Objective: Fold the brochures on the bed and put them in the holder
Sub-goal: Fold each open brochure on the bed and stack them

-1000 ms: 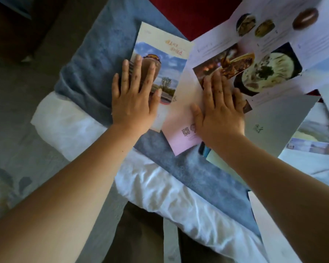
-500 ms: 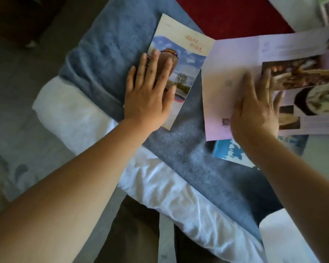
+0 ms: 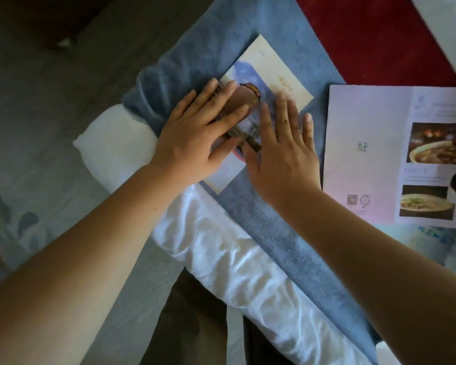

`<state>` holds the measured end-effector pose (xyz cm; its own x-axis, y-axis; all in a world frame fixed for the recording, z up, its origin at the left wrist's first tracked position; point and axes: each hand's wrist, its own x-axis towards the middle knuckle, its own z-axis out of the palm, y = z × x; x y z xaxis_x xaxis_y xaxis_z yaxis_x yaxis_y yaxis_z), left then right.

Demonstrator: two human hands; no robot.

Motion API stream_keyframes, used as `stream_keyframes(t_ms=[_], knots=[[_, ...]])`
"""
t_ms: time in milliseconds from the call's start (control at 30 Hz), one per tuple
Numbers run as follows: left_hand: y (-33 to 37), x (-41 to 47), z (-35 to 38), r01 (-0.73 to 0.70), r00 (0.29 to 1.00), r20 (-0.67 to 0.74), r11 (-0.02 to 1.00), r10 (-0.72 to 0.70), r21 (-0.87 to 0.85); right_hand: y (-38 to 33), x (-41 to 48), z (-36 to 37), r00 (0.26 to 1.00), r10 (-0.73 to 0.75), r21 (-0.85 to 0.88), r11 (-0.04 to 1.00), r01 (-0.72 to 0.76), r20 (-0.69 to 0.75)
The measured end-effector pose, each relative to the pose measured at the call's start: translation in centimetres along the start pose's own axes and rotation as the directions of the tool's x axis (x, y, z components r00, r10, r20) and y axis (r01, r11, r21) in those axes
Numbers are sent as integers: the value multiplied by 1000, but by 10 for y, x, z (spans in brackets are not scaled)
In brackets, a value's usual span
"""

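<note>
Brochure [image 3: 271,83] lies folded under both flat, open palms, left hand [image 3: 192,135] and right hand [image 3: 282,154] creasing it; next probably lifting it, holder unseen, unfolded menu [image 3: 366,154] at three o'clock.

**Print too blurred to read**

The folded brochure [image 3: 271,75] at upper centre carries a short orange title, illegible. The open food brochure [image 3: 366,154] at right shows a small green mark, 2 code squares lower down and grey text lines, all unreadable.
</note>
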<state>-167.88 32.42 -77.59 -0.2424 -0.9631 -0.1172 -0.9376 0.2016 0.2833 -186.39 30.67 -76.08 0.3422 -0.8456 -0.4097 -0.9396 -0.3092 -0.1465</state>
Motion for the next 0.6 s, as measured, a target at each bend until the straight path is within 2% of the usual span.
stream_keyframes(t_ms=[167,333,400,600], knots=[[13,7,-27,115,956,273,993,-108,-10,-14,14,-13,994,46,-137,990,-33,96],[27,20,-35,126,812,543,973,-214,195,-26,42,-29,972,98,-29,995,-94,211],[27,25,-32,124,788,575,971,-221,203,-26,48,-26,970,85,-70,995,-71,227],[25,27,-15,151,782,576,969,-238,196,-18,57,-12,960,68,-187,982,-16,273]])
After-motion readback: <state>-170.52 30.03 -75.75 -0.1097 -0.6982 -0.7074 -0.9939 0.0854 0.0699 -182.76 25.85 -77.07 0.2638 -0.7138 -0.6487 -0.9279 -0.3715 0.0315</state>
